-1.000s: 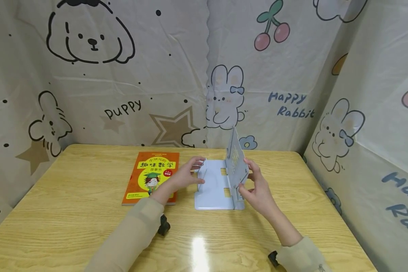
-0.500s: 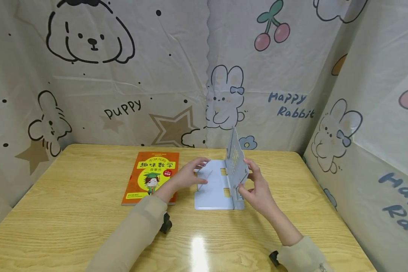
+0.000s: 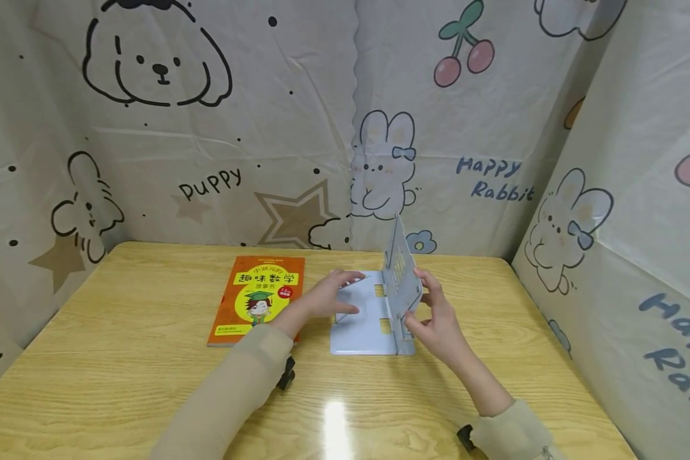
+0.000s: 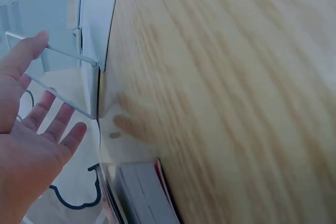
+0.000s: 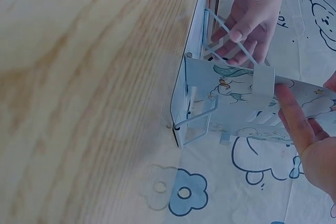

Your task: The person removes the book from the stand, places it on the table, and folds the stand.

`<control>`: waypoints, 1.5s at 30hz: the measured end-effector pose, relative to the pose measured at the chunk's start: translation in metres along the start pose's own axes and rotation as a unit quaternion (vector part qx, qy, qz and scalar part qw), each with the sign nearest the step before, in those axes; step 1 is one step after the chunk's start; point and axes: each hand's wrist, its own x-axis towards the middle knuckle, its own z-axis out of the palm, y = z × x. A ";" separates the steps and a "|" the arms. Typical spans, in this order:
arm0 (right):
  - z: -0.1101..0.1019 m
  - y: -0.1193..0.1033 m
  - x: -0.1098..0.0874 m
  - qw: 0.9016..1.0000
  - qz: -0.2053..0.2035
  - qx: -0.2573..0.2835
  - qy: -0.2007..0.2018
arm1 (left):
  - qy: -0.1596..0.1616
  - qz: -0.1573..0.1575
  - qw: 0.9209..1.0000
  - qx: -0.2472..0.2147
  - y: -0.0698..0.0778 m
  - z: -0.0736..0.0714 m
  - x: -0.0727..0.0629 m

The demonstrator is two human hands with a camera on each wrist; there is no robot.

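A light-blue metal book stand (image 3: 362, 342) lies on the table with its printed panel (image 3: 400, 268) upright on the right. At the left part of the base, my left hand (image 3: 324, 297) holds a thin wire bracket (image 4: 73, 56) that leans toward the panel. In the left wrist view its thumb lies on one side wire and the fingers on the other. My right hand (image 3: 437, 319) grips the panel's outer edge, with the index finger along the panel's surface in the right wrist view. A second wire bracket (image 5: 197, 118) sticks out beyond the panel there.
An orange book (image 3: 255, 300) with a cartoon cover lies left of the stand, partly behind my left forearm. The wooden table (image 3: 149, 383) reaches to patterned curtains (image 3: 299, 128) at the back and sides.
My left hand has moved to the right, and the wire bracket has tilted from nearly upright toward the panel. My right hand and the panel have stayed in place.
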 end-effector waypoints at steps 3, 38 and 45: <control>0.000 0.000 0.000 1.000 0.005 -0.004 0.001 | -0.010 0.005 1.000 0.023 0.001 0.002 0.002; 0.000 -0.002 0.001 1.000 0.001 -0.006 0.003 | -0.045 -0.027 0.976 0.210 0.006 0.023 0.013; 0.001 -0.002 0.000 1.000 0.001 -0.004 0.001 | -0.050 -0.017 0.982 0.181 0.012 0.019 0.005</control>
